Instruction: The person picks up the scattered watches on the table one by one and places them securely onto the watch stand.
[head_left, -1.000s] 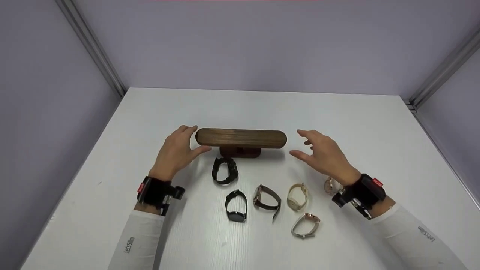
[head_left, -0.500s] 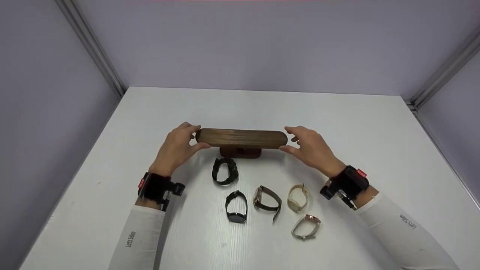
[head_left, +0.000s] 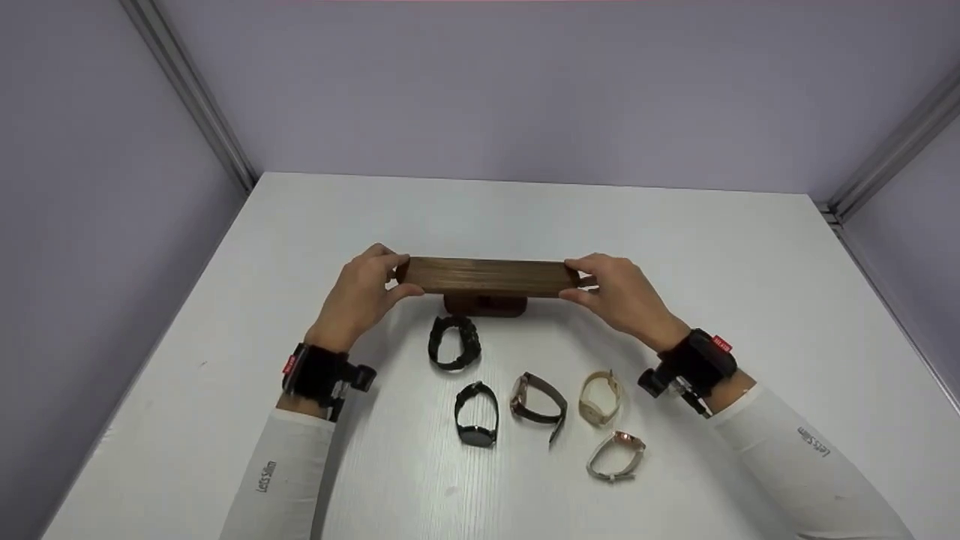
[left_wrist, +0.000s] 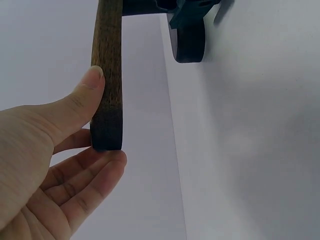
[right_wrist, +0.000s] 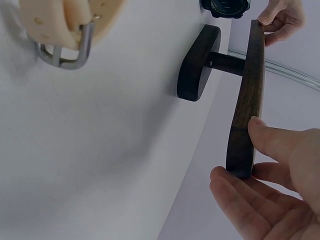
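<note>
Person's standing at a white worktop (head_left: 675,225), both hands on a wooden watch stand (head_left: 487,277) sitting abt mid-worktop, w/ its dark base (head_left: 484,305) resting on the surface under the bar. Left hand (head_left: 365,291) is gripping the bar's left end: in the left wrist view the thumb is pressing along the near face and the fingers (left_wrist: 85,185) are curling under and behind the end, so it's closed round the wood, not spread. Right hand (head_left: 619,292) is doing the same at the right end; in the right wrist view the thumb is lying on the bar's edge and the fingers (right_wrist: 245,205) are wrapping beneath it, pinching it.

Just in front of the base, a black chunky watch (head_left: 453,342) is lying close to it but not touching, far as I can tell. Nearer the person there's a loose row: a black round watch (head_left: 476,415), a brown-strap watch (head_left: 537,400), a cream-strap watch (head_left: 599,397), and closest in, a rose-gold watch w/ pale strap (head_left: 616,454). All are lying apart from each other. Both wrists are wearing black camera mounts, white sleeves behind them.
</note>
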